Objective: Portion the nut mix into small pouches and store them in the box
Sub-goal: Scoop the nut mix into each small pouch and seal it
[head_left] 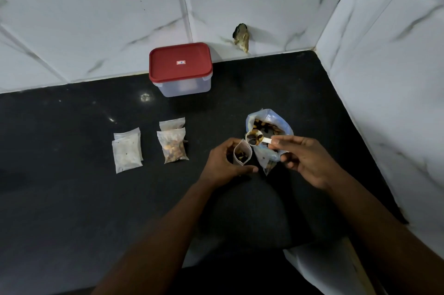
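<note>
Pouch [242, 156], head view: limp film, mouth open, our left hand [224, 162] curled round its sides over the counter [72, 198]; our right hand [308, 162] pinches the loaded scoop [254, 138] above it; we judge it light, slippery, easily crushed.

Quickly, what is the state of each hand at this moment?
The left hand is closed, holding a small open pouch.
The right hand is closed, pinching the handle of a small scoop.

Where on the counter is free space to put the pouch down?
Bare counter lies left of the empty pouches, and between the box and the filled pouches. It is crowded around the nut bag and scoop.
</note>
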{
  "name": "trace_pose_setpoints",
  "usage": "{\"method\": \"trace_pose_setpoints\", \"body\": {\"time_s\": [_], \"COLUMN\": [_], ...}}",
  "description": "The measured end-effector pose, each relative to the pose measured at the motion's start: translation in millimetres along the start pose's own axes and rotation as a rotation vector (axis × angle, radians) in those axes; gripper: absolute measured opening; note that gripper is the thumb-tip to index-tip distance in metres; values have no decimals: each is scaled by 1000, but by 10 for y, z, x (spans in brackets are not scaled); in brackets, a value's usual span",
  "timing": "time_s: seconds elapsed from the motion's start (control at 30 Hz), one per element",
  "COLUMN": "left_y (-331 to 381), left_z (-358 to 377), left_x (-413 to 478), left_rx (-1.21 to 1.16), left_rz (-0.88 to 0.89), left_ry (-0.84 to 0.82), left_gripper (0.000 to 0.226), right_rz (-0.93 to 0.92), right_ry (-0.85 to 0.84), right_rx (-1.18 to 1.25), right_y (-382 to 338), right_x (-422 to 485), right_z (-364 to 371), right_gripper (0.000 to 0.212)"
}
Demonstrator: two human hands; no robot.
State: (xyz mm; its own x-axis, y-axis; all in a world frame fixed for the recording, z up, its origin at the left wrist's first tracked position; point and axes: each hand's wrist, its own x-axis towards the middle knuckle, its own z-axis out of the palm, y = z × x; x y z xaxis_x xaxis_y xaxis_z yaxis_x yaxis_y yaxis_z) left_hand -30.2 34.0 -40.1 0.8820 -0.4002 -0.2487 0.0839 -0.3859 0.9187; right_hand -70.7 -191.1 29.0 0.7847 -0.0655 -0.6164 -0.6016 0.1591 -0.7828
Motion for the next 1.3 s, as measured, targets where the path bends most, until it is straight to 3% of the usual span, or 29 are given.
{"method": "trace_pose_setpoints", "body": {"time_s": [0.3,0.53,0.7,0.8,0.87,0.97,1.07,1.17,1.23,1.3], "left_y": [-33,-60,-81,-84,-77,-49,-39,-35,-37,-30], "left_z": [19,30,23,19,10,-2,-6,-13,-9,11], "left_x": [-26,-22,-42,-50,-46,-41,-45,-43,-34,-27], "left_rx": [22,17,2,2,14,36,44,46,51,57], "left_rz": [55,51,41,36,25,-4,-8,-24,-40,-48], "left_ry": [25,17,18,19,6,-12,-14,-27,-33,-37], "left_gripper": [68,61,62,65,66,67,65,64,64,62], "right_rz": [-173,-786,-955,-899,-713,-339,-214,-244,-318,-423], "right_ry": [58,194,258,292,327,274,230,348,469,471], "right_rx": [-293,-902,-941,-799,-589,-82,112,45,-238,-558], "right_y": [208,457,622,640,600,508,448,360,272,168], "right_x": [-159,-152,-136,-154,-190,-204,-188,-77,50,149], "right_z": [301,401,356,338,362,370,275,67,-116,-253], "right_gripper": [16,15,14,11,12,19,21,18,16,15]}}
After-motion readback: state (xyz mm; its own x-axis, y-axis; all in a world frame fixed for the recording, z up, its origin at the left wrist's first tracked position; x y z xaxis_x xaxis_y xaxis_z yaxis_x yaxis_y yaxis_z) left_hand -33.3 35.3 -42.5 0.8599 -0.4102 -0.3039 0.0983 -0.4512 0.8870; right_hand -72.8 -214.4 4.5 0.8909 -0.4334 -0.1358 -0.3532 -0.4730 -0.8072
